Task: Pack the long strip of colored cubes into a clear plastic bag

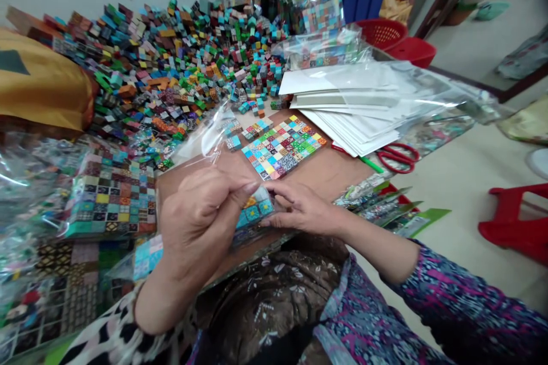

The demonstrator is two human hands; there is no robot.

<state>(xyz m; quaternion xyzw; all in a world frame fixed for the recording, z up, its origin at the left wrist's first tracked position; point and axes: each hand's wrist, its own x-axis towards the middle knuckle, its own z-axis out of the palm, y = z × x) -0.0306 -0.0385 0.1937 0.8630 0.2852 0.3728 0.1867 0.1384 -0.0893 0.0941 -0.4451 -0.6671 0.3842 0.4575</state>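
Observation:
My left hand (205,205) is closed, thumb and forefinger pinched at the top edge of a clear plastic bag. Inside it lies a block of small patterned cubes (256,211), blue and yellow on the side that shows; my left hand covers much of it. My right hand (299,211) grips the right end of this bagged block, thumb below and fingers above. Just beyond both hands, a flat square of colourful cubes (282,148) rests on the brown board (329,165). Short rows of cubes (257,128) lie at its far left corner.
A large heap of loose cubes (171,68) covers the back left. White cards (351,97) are stacked at right, near red scissors (398,158) and a green pen (370,164). Bagged cube blocks (113,194) crowd the left. A red stool (514,217) stands on the floor.

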